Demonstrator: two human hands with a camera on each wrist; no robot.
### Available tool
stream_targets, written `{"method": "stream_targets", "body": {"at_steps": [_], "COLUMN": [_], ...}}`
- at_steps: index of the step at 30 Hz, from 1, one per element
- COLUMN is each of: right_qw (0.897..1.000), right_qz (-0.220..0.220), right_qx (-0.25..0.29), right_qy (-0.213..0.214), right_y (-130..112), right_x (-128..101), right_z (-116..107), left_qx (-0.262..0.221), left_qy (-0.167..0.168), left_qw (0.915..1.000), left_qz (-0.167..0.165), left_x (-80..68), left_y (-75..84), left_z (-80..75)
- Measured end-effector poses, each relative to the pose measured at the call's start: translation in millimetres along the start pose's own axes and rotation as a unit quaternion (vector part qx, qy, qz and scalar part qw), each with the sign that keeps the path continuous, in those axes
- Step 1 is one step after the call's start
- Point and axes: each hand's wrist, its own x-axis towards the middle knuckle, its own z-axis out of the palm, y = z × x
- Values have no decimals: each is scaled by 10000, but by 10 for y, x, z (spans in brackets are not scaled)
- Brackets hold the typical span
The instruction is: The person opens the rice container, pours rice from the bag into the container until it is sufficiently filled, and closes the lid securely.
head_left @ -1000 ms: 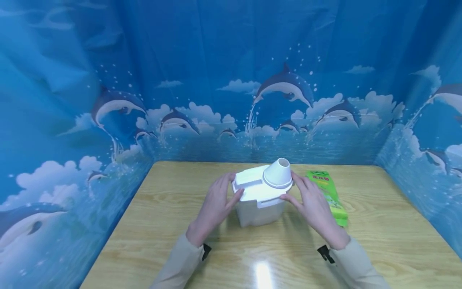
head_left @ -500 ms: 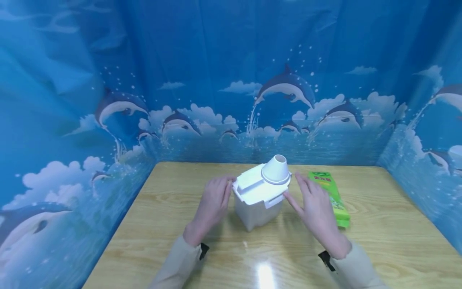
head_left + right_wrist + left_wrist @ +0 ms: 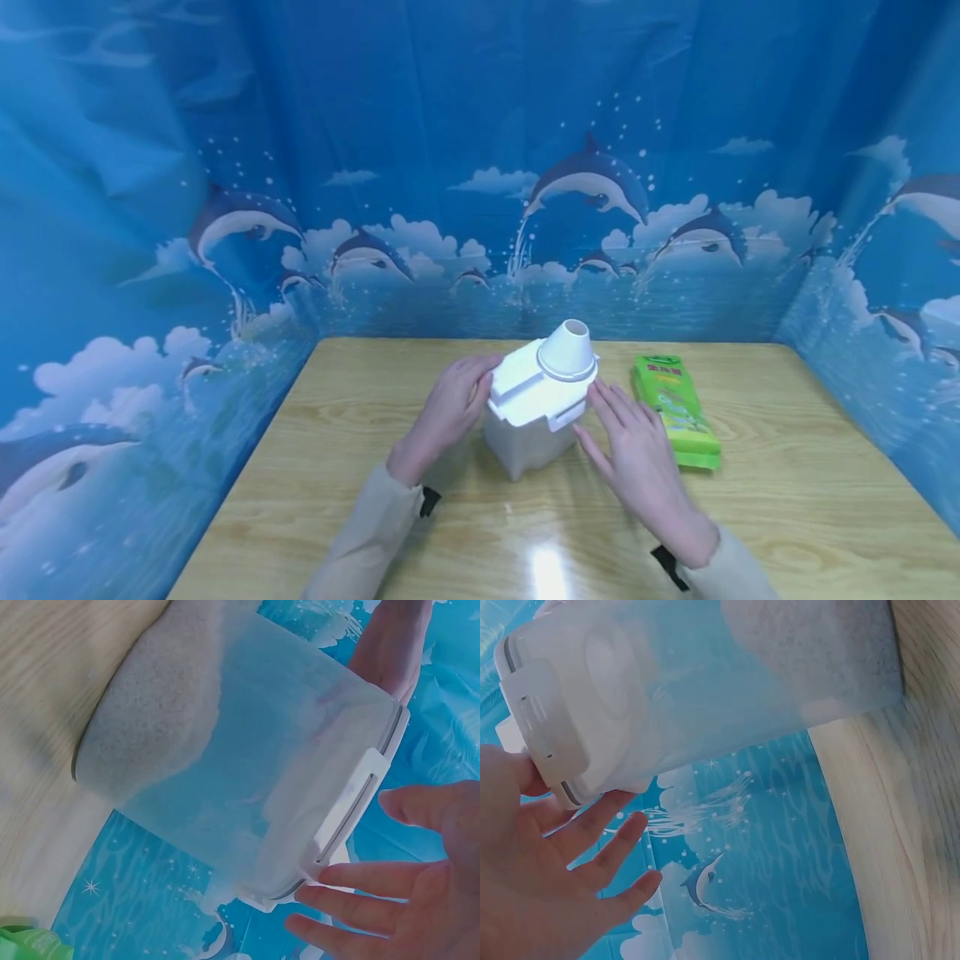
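Note:
A translucent storage container (image 3: 529, 448) with a white lid (image 3: 517, 404) stands on the table at the centre of the head view, one corner towards me. Pale grains like rice (image 3: 161, 705) fill its lower part. On the lid sits a white cone-shaped cup (image 3: 566, 352), narrow end up. My left hand (image 3: 450, 404) pinches the lid's left edge between thumb and forefinger, the other fingers spread apart in the left wrist view. At the right side, my right hand (image 3: 637, 450) has its fingers straight, fingertips right at the lid's edge by the clip (image 3: 349, 810).
A green packet (image 3: 678, 412) with red lettering lies flat to the right of the container. Blue dolphin-print curtains (image 3: 420, 167) hang at the back and both sides of the wooden table (image 3: 322, 433).
The container has turned counterclockwise and shifted slightly left, bringing a corner to the front. My right hand has loosened from the lid, its fingers straightening, and moved a little left and nearer.

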Motion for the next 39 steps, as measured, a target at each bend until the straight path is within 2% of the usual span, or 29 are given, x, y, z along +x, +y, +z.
{"method": "stream_targets", "body": {"at_steps": [6, 17, 21, 26, 32, 39], "right_qw": [9996, 9961, 9926, 9852, 9769, 9750], "right_qz": [207, 486, 630, 821, 976, 966], "right_qx": [151, 505, 705, 1058, 1329, 1338], "right_qy": [-140, -532, -761, -1068, -1360, -1490], "right_y": [25, 132, 176, 244, 295, 295], "right_x": [82, 245, 318, 409, 445, 447], "right_z": [28, 89, 112, 161, 225, 236], "left_qx": [78, 242, 474, 933, 1218, 1320], "left_qy": [217, 948, 1209, 1568, 1714, 1783], "left_qw": [9997, 9949, 9907, 9808, 9753, 9723], "left_qz": [-35, 229, 416, 687, 676, 729], "left_x": [-95, -278, -331, -375, -413, -435], "left_y": [32, 154, 227, 299, 348, 366], "left_z": [6, 28, 53, 89, 90, 82]}}
